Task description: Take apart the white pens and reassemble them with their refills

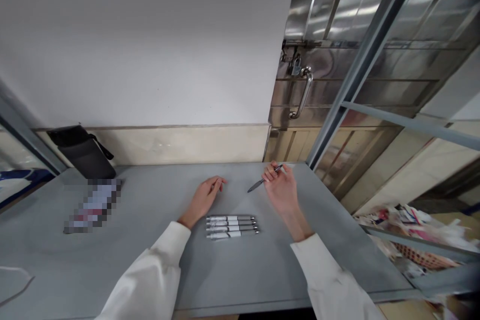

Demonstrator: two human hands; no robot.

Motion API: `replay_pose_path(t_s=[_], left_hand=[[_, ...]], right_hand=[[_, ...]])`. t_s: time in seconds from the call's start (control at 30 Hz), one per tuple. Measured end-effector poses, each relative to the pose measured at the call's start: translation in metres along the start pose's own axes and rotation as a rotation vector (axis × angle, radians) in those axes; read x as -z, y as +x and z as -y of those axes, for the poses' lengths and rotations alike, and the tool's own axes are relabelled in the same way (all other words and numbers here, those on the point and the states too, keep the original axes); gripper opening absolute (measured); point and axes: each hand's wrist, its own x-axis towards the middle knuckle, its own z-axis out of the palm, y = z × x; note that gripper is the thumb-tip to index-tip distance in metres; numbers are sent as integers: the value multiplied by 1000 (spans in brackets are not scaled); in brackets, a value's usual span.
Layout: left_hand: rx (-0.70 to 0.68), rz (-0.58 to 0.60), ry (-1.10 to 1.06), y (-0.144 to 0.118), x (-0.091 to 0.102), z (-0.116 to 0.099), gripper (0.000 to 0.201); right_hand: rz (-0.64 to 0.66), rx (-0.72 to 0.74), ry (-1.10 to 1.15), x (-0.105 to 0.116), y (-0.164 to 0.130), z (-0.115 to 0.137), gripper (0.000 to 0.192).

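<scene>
Pens (229, 234) are laid side by side in a row on the tabletop (150, 270), so that much looks done. One dark pen (256, 186) is clamped in the right hand (279, 187), apart from the row and not yet set down. Nothing is seen in the loosely curled left hand (204, 195); whether it is fully closed cannot be told.

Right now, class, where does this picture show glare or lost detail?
Head view: bright glare streaks the metal door; coarse pixel blocks blot out an item at left; markings on the row of pens are too small to read.
</scene>
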Motion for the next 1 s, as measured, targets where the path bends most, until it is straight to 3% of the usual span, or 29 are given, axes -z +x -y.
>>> replay_pose_path(t_s=[0.33, 1.0], left_hand=[[-34, 51, 115, -1, 0, 7, 32], [-83, 96, 180, -1, 1, 7, 31]], right_hand=[[-18, 16, -13, 0, 1, -1, 17], [8, -14, 113, 0, 1, -2, 18]])
